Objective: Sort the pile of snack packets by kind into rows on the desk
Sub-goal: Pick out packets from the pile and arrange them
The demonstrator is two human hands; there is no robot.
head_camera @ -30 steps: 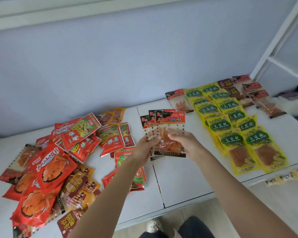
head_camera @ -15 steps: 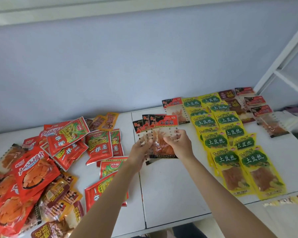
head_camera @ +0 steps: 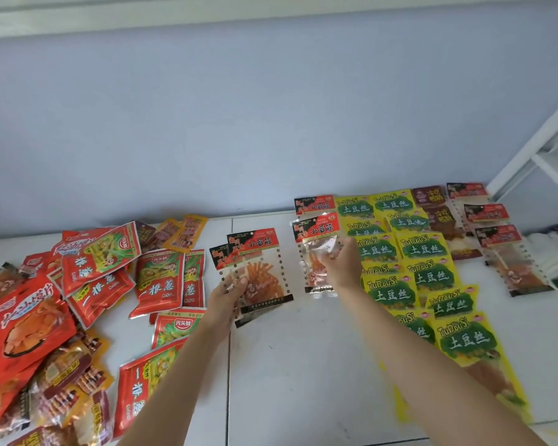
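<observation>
Two packets (head_camera: 319,252) upright lengthwise, red headers farthest.

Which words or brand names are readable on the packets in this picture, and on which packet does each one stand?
"TuDouSi" and "土豆丝": yellow-green packets.
"小面筋": clear packets with red-black headers, one in the right hand, some in the left hand, one lying at the back.
"一根葱": red packets in the pile.
"光头強", uncertain: red packet logo.
Dark brown packets, far-right packets, large red bags: too blurred.

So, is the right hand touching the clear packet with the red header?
Touching. The head view shows the right hand gripping the clear packet by its middle.
</observation>
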